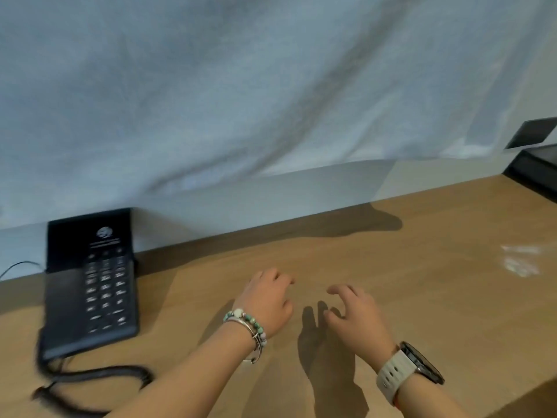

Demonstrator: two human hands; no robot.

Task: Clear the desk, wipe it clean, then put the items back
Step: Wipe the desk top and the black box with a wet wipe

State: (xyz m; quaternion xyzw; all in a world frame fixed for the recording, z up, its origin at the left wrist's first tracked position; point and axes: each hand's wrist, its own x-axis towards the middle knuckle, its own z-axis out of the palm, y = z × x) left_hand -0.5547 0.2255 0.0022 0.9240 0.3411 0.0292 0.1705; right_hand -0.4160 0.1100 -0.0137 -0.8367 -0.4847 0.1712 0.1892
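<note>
wooden desk (391, 297), black telephone (90, 285) at left, dark tray (536, 173) far right

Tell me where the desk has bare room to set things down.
The desk is bare from the right hand out to the black object at far right, and between the phone and the left hand. The left end is crowded: phone and coiled cord.
</note>
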